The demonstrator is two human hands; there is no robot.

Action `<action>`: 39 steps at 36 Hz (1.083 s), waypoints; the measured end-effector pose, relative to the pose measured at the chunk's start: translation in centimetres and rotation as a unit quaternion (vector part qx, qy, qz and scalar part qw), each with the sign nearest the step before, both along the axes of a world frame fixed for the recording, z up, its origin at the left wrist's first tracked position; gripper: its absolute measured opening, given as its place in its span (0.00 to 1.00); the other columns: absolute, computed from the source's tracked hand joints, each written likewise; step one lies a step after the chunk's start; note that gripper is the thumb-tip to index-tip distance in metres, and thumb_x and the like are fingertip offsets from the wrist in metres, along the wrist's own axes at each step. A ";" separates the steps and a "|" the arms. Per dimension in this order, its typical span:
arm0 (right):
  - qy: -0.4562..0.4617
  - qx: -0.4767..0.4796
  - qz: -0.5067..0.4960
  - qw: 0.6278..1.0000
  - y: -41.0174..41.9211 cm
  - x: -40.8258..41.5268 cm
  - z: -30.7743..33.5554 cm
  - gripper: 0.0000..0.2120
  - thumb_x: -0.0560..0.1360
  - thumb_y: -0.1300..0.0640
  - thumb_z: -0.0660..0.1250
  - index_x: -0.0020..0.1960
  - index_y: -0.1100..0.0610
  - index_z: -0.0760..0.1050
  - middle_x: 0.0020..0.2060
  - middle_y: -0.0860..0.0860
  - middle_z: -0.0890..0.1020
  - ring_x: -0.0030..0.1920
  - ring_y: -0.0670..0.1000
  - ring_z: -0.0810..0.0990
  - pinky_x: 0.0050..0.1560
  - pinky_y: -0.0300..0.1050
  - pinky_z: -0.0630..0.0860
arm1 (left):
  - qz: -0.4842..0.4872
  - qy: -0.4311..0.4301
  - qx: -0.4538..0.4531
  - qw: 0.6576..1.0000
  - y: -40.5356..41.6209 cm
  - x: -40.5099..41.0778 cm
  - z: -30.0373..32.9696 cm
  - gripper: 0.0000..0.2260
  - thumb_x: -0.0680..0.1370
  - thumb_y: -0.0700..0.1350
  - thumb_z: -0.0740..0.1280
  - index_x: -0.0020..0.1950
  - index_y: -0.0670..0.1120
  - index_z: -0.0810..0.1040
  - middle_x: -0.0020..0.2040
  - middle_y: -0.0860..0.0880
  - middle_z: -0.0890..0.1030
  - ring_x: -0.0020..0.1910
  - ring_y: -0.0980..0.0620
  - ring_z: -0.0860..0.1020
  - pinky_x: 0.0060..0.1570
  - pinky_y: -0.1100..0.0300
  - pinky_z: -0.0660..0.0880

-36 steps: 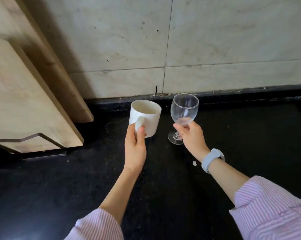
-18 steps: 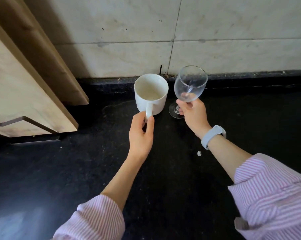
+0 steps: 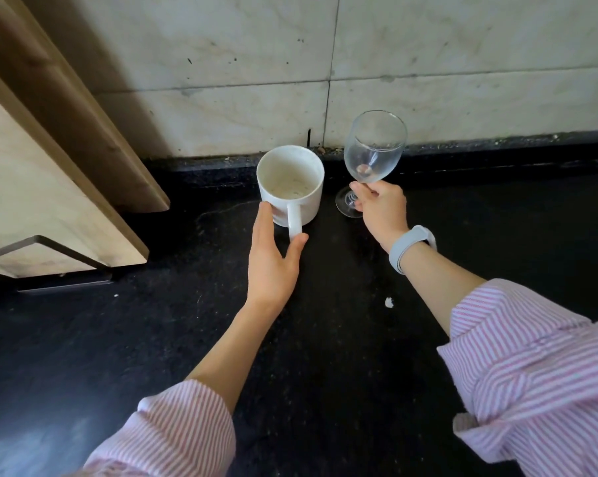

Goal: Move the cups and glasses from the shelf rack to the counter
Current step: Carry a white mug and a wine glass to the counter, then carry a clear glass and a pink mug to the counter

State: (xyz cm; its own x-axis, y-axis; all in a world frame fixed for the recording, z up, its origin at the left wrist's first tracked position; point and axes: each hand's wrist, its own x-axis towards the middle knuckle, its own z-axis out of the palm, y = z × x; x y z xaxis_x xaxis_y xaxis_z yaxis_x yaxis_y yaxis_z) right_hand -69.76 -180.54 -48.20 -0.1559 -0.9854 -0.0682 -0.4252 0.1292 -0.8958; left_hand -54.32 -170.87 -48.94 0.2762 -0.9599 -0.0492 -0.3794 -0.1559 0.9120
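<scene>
A white mug (image 3: 290, 182) stands upright on the black counter (image 3: 325, 373) near the tiled wall, its handle pointing toward me. My left hand (image 3: 273, 266) is spread just behind it: the fingers touch the mug's left side and the thumb tip rests at the handle's end, with no grip on it. To the right, my right hand (image 3: 382, 208) pinches the stem of a clear wine glass (image 3: 373, 149). The glass leans to the right, and its foot is at the counter beside the mug.
A light wooden panel (image 3: 50, 187) with a dark metal bracket juts over the counter at the left. The pale tiled wall (image 3: 462, 98) runs close behind the mug and glass. A small white crumb (image 3: 388, 302) lies on the counter.
The mug came down onto the counter, and my left hand let go of its handle and spread its fingers. The wine glass's foot was lowered to the counter beside the mug, still held.
</scene>
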 end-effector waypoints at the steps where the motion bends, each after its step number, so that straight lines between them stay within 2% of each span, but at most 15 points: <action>1: 0.006 0.001 0.001 1.000 0.0 0.0 0.1 0.15 0.75 0.57 0.65 0.43 0.72 0.76 0.38 0.68 0.81 0.44 0.65 0.79 0.52 0.57 0.74 | 0.002 0.000 0.001 1.000 0.0 0.0 0.0 0.30 0.76 0.46 0.67 0.74 0.52 0.56 0.74 0.52 0.62 0.72 0.56 0.61 0.71 0.49 0.63; 5: 0.033 0.006 0.013 0.999 0.4 0.3 0.3 0.13 0.76 0.59 0.62 0.47 0.71 0.76 0.42 0.67 0.80 0.46 0.64 0.78 0.54 0.58 0.73 | 0.002 -0.016 0.025 1.000 0.0 0.0 0.0 0.31 0.76 0.48 0.66 0.75 0.50 0.54 0.75 0.51 0.61 0.73 0.53 0.59 0.72 0.48 0.62; 8: 0.070 0.015 0.030 0.997 1.3 0.3 0.3 0.10 0.77 0.60 0.60 0.47 0.68 0.75 0.46 0.65 0.80 0.49 0.61 0.78 0.51 0.50 0.72 | -0.005 -0.057 0.025 0.998 0.1 0.2 0.4 0.31 0.76 0.50 0.66 0.74 0.48 0.55 0.75 0.50 0.61 0.74 0.53 0.58 0.72 0.50 0.61; 10: 0.086 0.021 0.044 0.995 2.0 0.3 0.5 0.11 0.77 0.60 0.60 0.55 0.66 0.74 0.52 0.63 0.79 0.54 0.60 0.77 0.54 0.49 0.71 | -0.012 -0.091 0.027 0.995 0.2 0.6 0.7 0.30 0.76 0.51 0.65 0.74 0.47 0.57 0.75 0.47 0.60 0.74 0.51 0.57 0.72 0.50 0.60; 12: 0.085 0.032 0.046 0.995 3.0 0.3 0.9 0.18 0.78 0.59 0.60 0.66 0.62 0.69 0.62 0.61 0.75 0.60 0.58 0.74 0.62 0.50 0.70 | -0.021 -0.133 0.030 0.990 0.7 1.0 1.0 0.29 0.76 0.52 0.65 0.74 0.46 0.58 0.75 0.46 0.60 0.74 0.49 0.58 0.72 0.48 0.60; 13: 0.085 0.033 0.046 0.995 3.6 0.3 1.2 0.20 0.78 0.59 0.60 0.68 0.61 0.66 0.65 0.60 0.72 0.63 0.57 0.73 0.64 0.50 0.69 | -0.026 -0.159 0.032 0.986 1.1 1.3 1.2 0.29 0.76 0.52 0.65 0.73 0.46 0.58 0.75 0.46 0.60 0.74 0.49 0.58 0.72 0.47 0.60; 18: 0.149 0.002 0.106 0.983 9.0 0.6 3.0 0.20 0.77 0.58 0.60 0.68 0.60 0.66 0.66 0.58 0.73 0.66 0.58 0.69 0.66 0.48 0.64 | -0.049 -0.310 0.085 0.946 4.5 3.4 2.4 0.27 0.78 0.51 0.61 0.74 0.47 0.57 0.76 0.46 0.57 0.75 0.47 0.54 0.73 0.43 0.51; 23: 0.210 -0.014 0.243 0.947 15.3 2.5 5.0 0.19 0.77 0.57 0.60 0.67 0.59 0.68 0.66 0.56 0.73 0.68 0.54 0.67 0.68 0.48 0.64 | -0.016 -0.371 0.107 0.922 11.2 6.5 4.6 0.24 0.78 0.51 0.60 0.73 0.47 0.60 0.75 0.47 0.61 0.75 0.48 0.56 0.72 0.42 0.51; 27: 0.270 -0.046 0.344 0.898 20.4 6.3 6.2 0.19 0.78 0.55 0.58 0.68 0.56 0.67 0.67 0.53 0.72 0.69 0.54 0.65 0.70 0.49 0.61 | 0.038 -0.394 0.133 0.909 19.1 9.8 6.2 0.23 0.78 0.51 0.61 0.71 0.46 0.64 0.72 0.47 0.67 0.73 0.48 0.61 0.71 0.42 0.53; 31: 0.299 -0.088 0.457 0.833 27.3 11.8 7.5 0.21 0.78 0.53 0.56 0.70 0.55 0.64 0.70 0.52 0.69 0.71 0.54 0.62 0.72 0.52 0.57 | 0.103 -0.399 0.183 0.892 28.9 13.6 8.2 0.23 0.78 0.52 0.60 0.72 0.47 0.63 0.73 0.48 0.66 0.73 0.48 0.60 0.72 0.43 0.52; 36: 0.271 -0.131 0.595 0.745 39.6 18.4 10.0 0.21 0.79 0.52 0.53 0.71 0.54 0.62 0.71 0.50 0.66 0.72 0.52 0.59 0.73 0.51 0.54 | 0.233 -0.402 0.220 0.858 45.0 16.8 11.2 0.22 0.78 0.52 0.60 0.70 0.49 0.65 0.71 0.50 0.68 0.72 0.49 0.62 0.71 0.45 0.53; 37: 0.265 -0.144 0.627 0.718 43.5 19.8 10.7 0.21 0.79 0.52 0.53 0.72 0.54 0.61 0.72 0.50 0.65 0.72 0.52 0.59 0.73 0.51 0.54 | 0.268 -0.394 0.232 0.848 49.7 16.9 12.1 0.21 0.78 0.52 0.60 0.70 0.49 0.66 0.71 0.50 0.68 0.72 0.50 0.62 0.71 0.46 0.54; 39: 0.258 -0.155 0.655 0.693 47.7 21.1 11.4 0.21 0.79 0.52 0.53 0.72 0.53 0.61 0.72 0.49 0.65 0.73 0.51 0.58 0.73 0.51 0.53 | 0.303 -0.380 0.240 0.841 54.7 16.6 12.9 0.21 0.78 0.52 0.59 0.70 0.50 0.66 0.71 0.51 0.68 0.72 0.50 0.62 0.71 0.47 0.55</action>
State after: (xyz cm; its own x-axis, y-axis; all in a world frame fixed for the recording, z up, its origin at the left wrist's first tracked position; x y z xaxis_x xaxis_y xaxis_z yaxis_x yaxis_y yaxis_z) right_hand -48.69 -132.88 -36.82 0.9617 -0.2585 -0.0908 -0.2698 -0.8354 -0.4788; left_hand -37.74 -116.14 -36.01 0.8337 -0.5519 0.0209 -0.5423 -0.8109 0.2198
